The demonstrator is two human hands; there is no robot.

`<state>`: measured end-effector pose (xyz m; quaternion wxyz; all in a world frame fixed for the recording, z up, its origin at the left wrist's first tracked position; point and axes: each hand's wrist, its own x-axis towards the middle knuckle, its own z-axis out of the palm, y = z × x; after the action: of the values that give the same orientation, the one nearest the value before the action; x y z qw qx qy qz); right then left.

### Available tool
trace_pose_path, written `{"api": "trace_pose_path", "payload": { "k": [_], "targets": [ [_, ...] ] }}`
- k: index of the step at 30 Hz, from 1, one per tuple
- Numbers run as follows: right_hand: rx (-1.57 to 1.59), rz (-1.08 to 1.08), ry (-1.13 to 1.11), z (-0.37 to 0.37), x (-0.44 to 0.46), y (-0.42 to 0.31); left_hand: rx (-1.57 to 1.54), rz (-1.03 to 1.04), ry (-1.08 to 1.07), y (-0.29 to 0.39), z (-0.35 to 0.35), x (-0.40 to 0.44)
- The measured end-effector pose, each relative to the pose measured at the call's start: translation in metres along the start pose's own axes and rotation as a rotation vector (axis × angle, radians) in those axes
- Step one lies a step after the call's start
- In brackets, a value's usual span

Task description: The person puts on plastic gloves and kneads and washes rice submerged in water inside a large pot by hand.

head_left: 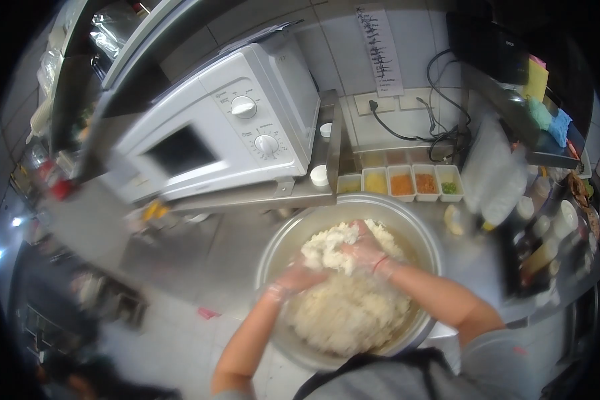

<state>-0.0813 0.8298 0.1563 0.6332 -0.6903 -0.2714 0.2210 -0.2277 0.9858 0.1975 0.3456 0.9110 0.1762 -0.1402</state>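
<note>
A large round metal bowl [267,253] holds a heap of white, crumbly food that looks like cooked rice [347,317]. My left hand [301,275], in a clear glove, is at the left side of a loose white clump [330,248], fingers pointing inward and somewhat blurred. On the other side, my right hand [367,253], also gloved, with a red band at the wrist, has its fingers curved around the clump. Both hands press the clump between them over the far part of the heap. Some fingertips are hidden in the food.
Behind the bowl stand several small containers of chopped ingredients [401,185]. A white microwave [247,127] sits on a metal shelf at the upper left. Bottles [540,257] and a plastic bag [492,175] stand right. Black cables [407,137] hang along the wall.
</note>
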Motion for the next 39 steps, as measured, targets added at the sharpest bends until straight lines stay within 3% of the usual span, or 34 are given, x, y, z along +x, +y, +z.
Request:
{"api": "trace_pose_path", "payload": {
  "k": [4, 7, 9, 11, 12, 15, 17, 20, 22, 25, 28, 31, 34, 37, 39],
  "targets": [
    [0.012, -0.166, 0.182, 0.005, 0.002, 0.019, 0.272, -0.094, -0.01, -0.002, -0.004, -0.004],
    [-0.182, 0.029, 0.15, 0.012, 0.029, 0.081, 0.001, -0.23, 0.044, -0.009, 0.003, 0.013],
    [-0.657, 0.058, 0.042, 0.027, 0.011, 0.089, 0.119, -0.143, 0.039, -0.021, 0.023, 0.028],
    [-0.739, 0.251, -0.159, 0.031, 0.0, 0.072, 0.108, -0.085, -0.014, -0.022, 0.032, 0.031],
    [-0.577, 0.425, -0.3, 0.028, -0.002, 0.061, 0.038, -0.072, -0.062, -0.02, 0.033, 0.028],
    [0.017, 0.633, -0.526, 0.021, -0.008, 0.072, -0.016, -0.003, -0.081, -0.014, 0.04, 0.026],
    [0.275, 0.684, -0.488, 0.02, -0.019, 0.053, -0.045, 0.046, -0.079, -0.008, 0.039, 0.022],
    [0.378, 0.751, -0.414, 0.02, -0.032, 0.016, -0.153, 0.129, -0.07, -0.004, 0.033, 0.016],
    [0.415, 0.747, -0.579, 0.016, -0.028, 0.015, -0.223, 0.207, -0.015, -0.009, 0.033, 0.018],
    [0.415, 0.683, -0.626, 0.02, -0.022, 0.028, -0.155, 0.316, 0.257, -0.018, 0.037, 0.015],
    [0.382, 0.624, -0.533, 0.011, -0.037, -0.021, -0.277, 0.175, 0.27, -0.041, 0.042, 0.027],
    [0.355, 0.649, -0.355, 0.018, -0.043, -0.026, -0.084, -0.195, 0.089, 0.001, 0.024, 0.006],
    [0.398, 0.613, -0.379, 0.02, -0.043, -0.019, 0.197, -0.026, 0.178, -0.023, 0.035, 0.017],
    [0.387, 0.336, -0.359, 0.027, -0.035, -0.002, 0.452, 0.164, 0.451, -0.049, 0.059, 0.032],
    [0.338, 0.237, -0.365, 0.029, -0.027, 0.004, -0.128, 0.168, 0.491, -0.107, 0.095, 0.075]
  ]
}}
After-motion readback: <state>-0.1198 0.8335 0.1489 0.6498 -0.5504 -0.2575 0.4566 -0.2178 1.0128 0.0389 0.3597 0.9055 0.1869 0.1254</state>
